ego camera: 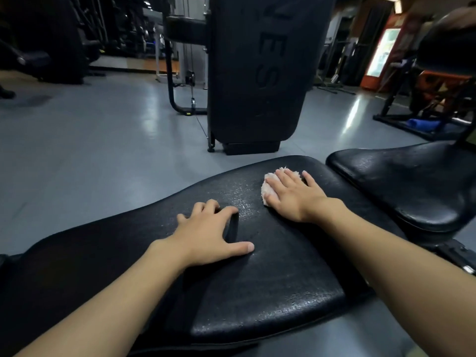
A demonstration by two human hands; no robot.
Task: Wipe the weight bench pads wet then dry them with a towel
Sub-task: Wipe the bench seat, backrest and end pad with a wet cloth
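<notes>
Definitely a commercial gym. Right under the camera there's a long pad (257, 279) in black, grainy upholstery, with a matching seat pad (412, 186) at 3 o'clock, so that's a weight bench. At 12 o'clock stands a big upright machine pad (257, 73) with embossed letters (can't read the whole word). Just left of it, a cable with a pulley (190, 79) hangs inside a steel frame. The grey floor (103, 140) is glossy. More dark machines (64, 42) crowd 10 o'clock. An orange-framed machine (443, 83) sits at 2 o'clock, with a lit drinks cooler (381, 51) farther back.
</notes>
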